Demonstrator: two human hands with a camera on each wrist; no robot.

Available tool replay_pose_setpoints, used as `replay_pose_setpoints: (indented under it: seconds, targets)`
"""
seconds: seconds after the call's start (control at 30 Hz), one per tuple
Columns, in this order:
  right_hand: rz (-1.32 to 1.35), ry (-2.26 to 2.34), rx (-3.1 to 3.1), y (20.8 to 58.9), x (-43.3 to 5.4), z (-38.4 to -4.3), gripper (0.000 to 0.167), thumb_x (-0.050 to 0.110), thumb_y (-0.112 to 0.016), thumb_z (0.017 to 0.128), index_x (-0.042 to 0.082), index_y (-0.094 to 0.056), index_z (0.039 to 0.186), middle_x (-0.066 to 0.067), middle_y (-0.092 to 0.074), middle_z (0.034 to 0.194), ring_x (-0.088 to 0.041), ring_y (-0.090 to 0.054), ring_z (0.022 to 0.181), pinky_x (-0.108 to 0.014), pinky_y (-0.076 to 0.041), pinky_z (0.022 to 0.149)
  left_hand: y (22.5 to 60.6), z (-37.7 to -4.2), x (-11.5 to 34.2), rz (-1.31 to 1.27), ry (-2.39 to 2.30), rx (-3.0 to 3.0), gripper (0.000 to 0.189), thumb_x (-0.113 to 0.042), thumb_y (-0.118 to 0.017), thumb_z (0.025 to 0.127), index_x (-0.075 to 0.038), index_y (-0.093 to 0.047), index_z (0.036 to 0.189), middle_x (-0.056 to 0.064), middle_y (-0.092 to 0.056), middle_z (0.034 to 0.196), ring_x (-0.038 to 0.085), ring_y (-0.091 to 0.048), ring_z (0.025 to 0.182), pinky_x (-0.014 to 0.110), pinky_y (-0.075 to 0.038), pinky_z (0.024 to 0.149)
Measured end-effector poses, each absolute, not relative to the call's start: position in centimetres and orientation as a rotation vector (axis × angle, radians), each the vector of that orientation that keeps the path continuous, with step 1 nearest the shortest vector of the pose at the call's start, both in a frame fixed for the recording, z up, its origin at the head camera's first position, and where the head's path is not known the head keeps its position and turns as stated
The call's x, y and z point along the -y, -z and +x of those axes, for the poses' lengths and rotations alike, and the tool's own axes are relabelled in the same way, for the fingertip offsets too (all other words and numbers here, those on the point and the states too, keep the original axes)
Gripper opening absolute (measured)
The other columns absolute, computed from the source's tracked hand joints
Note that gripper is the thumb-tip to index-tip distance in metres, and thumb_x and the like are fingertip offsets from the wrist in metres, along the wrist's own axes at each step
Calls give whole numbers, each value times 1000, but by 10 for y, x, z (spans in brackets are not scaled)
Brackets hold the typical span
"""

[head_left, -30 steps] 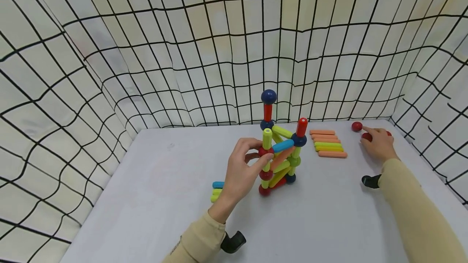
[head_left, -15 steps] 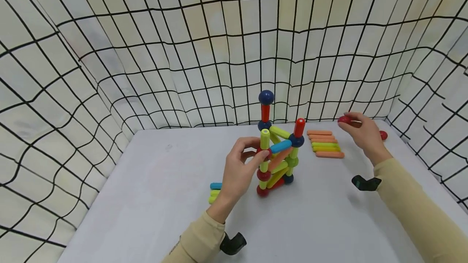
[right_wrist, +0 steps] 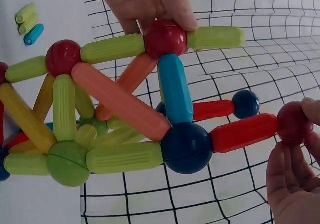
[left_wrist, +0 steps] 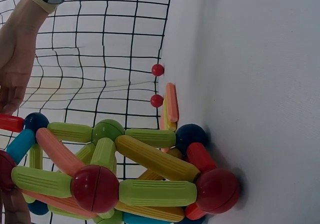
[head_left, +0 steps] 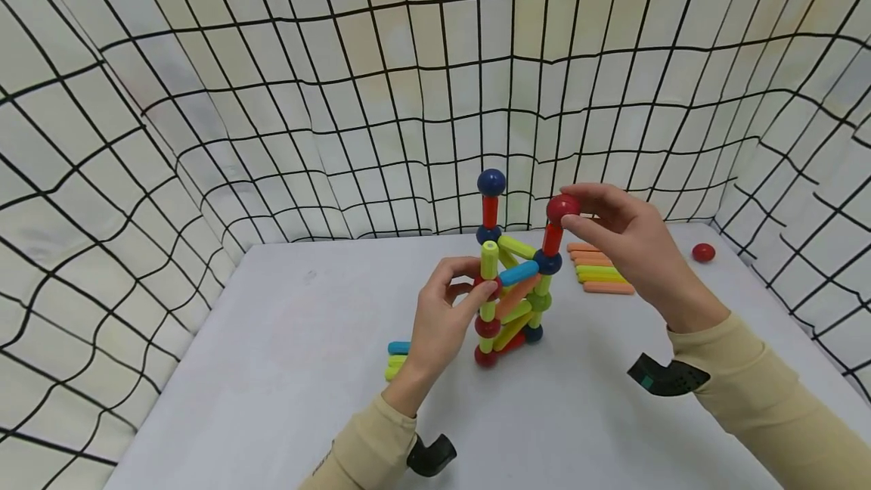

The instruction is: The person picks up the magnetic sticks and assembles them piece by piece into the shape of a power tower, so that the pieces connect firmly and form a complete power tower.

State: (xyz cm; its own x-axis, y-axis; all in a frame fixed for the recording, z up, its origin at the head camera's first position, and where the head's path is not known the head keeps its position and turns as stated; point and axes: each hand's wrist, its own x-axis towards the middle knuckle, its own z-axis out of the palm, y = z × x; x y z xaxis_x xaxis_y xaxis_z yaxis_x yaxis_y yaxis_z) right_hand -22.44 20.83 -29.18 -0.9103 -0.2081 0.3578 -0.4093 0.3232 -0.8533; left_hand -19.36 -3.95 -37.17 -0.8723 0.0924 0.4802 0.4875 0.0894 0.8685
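Note:
A tower of magnetic rods and balls stands on the table, with green, yellow, orange, blue and red rods joined by coloured balls. My left hand grips a red ball at one upper corner; a green rod stands upright on that ball. My right hand pinches another red ball between thumb and fingers. In the right wrist view this ball sits right at the end of a red rod, which rises from a dark blue ball. A second red rod carries a blue ball.
Orange and yellow-green rods lie in a row behind the right hand. Loose red balls rest on the table at the far right. Blue and green rods lie left of the tower. Black-lined netting surrounds the table.
My right hand has picked up a red ball from the far right and brought it left to the top of the tower's red rod. The left hand keeps its grip on the tower.

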Motion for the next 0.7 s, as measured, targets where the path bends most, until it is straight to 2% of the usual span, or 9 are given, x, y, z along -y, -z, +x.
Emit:
replay_pose_setpoints:
  seconds: [0.27, 0.47, 0.57, 0.7]
  targets:
    - [563, -1528, 2431, 290, -203, -225, 43, 27, -64, 96, 14, -55, 136, -3, -59, 123, -15, -57, 108, -16, -50, 84, 371, -192, 39, -561, 1844, 2088, 28, -15, -68, 93, -10, -60, 120, -1, -59, 114, 15, -55, 108, 34, -50, 92]
    - [560, -1533, 2461, 292, -203, -226, 47, 29, -64, 95, 16, -51, 139, -2, -56, 128, -17, -57, 111, -17, -51, 84, 372, -191, 41, -588, 1845, 2070, 29, -13, -69, 92, -8, -60, 119, 1, -57, 116, 16, -55, 108, 33, -51, 92]
    - [562, -1556, 2491, 301, -206, -227, 52, 26, -66, 94, 13, -47, 141, -4, -53, 129, -21, -55, 111, -19, -51, 82, 374, -189, 43, -596, 1852, 2067, 30, -12, -70, 91, -8, -60, 119, 2, -56, 116, 16, -55, 107, 33, -52, 91]
    - [520, -1486, 2633, 320, -208, -226, 50, 28, -67, 94, 7, -47, 134, -10, -54, 121, -25, -55, 102, -26, -54, 75, 375, -189, 43, -612, 1868, 2066, 31, -11, -70, 91, -7, -60, 120, 4, -56, 116, 17, -56, 106, 33, -52, 91]
